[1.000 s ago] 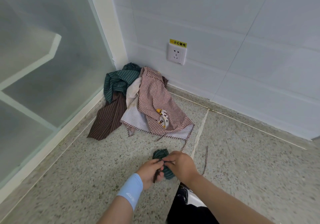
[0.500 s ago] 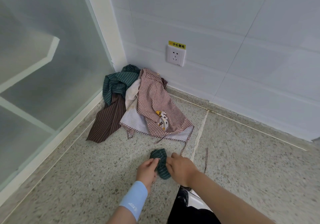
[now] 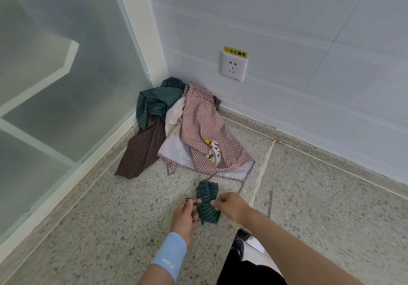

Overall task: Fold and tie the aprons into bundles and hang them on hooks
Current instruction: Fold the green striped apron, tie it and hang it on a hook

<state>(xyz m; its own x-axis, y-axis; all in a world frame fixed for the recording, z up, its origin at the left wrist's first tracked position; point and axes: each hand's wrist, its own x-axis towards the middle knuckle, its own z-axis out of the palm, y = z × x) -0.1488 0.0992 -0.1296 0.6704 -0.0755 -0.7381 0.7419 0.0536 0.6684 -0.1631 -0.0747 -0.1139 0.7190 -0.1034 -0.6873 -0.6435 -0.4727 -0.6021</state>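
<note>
We were at the tying step: the bundle (image 3: 208, 205) lay on the floor (image 3: 106, 223) between our hands, near the pile (image 3: 198, 130) in the corner. Our left hand (image 3: 185, 217) pinched a strap (image 3: 192, 200) end beside it; our right hand (image 3: 232, 206), fingers curled, pinched the bundle's other side. Next, we judged, the knot needed cinching tight.

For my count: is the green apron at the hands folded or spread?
Folded: the green apron is a small rolled bundle, strap across it.

Green striped apron bundle (image 3: 207, 198), rolled (strap (image 3: 201, 216) across its middle), near a crumpled heap of loose aprons (image 3: 198, 130).
</note>
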